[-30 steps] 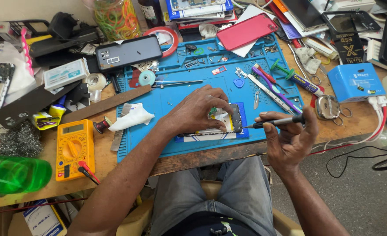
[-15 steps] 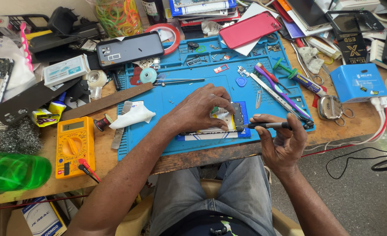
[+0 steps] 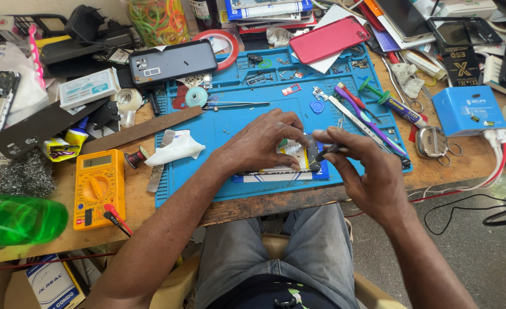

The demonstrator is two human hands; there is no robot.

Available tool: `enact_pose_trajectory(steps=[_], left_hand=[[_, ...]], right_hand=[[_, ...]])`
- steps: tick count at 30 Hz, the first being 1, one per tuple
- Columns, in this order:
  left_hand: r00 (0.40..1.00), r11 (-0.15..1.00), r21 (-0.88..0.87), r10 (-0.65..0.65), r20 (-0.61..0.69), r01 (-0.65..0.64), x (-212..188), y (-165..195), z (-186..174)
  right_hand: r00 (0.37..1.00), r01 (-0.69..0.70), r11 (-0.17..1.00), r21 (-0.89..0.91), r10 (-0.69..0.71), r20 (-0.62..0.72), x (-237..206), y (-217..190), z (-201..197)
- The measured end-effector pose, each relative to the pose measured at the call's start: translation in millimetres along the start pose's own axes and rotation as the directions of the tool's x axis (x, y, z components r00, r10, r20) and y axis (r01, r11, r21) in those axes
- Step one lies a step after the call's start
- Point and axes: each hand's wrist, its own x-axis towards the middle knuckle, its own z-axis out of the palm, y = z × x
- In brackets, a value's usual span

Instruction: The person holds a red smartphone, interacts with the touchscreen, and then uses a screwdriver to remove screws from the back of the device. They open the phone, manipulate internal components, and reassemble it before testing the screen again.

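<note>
1. Grip: left hand (image 3: pixel 264 146) lay flat, fingers spread and pressed down on an opened phone (image 3: pixel 290 163); right hand (image 3: pixel 361 171) had thumb and fingers pinched together on a slim dark tool (image 3: pixel 326 152), its tip at the phone's right edge.
2. Phone: lay near the front edge of a blue mat (image 3: pixel 230 123), partly hidden under the left hand.
3. Judged handling: the step looked like fine work at the phone's edge; it would go best with the left hand holding the phone still, the tool kept low and moved lightly.
4. Far left: green bottle (image 3: pixel 18 220) on its side, steel wool (image 3: pixel 24 177) behind it.
5. Left: yellow multimeter (image 3: pixel 98 186) with red and black probes, on the wooden bench (image 3: pixel 150 206).
6. Left of mat: a wooden strip (image 3: pixel 141 130), a white cloth (image 3: pixel 175 149) on the mat's left edge.
7. Rear centre: a dark phone (image 3: pixel 173 62) face down, a red tape ring (image 3: pixel 221 43), tweezers (image 3: pixel 235 104).
8. Rear right: a red phone (image 3: pixel 330 39); screwdrivers (image 3: pixel 367 117) lay aslant on the mat.
9. Right: a blue box (image 3: pixel 467 109) with cables running off the bench.
10. Room: crowded repair bench, grey floor (image 3: pixel 481 252) at right; the person sat on a chair, knees under the bench edge.
</note>
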Motion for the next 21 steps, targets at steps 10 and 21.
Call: enact_pose_trajectory(steps=[10, 21], left_hand=[[0.997, 0.997, 0.019, 0.074, 0.029, -0.075, -13.3, -3.8, -15.7], [0.994, 0.979, 0.176, -0.096, -0.054, 0.104, -87.7, 21.0, -39.2]], right_hand=[[0.992, -0.001, 1.000, -0.002, 0.001, 0.123, 30.2, -30.3, -9.3], [0.992, -0.124, 0.992, 0.005, 0.124, 0.033, 23.9, -27.3, -2.8]])
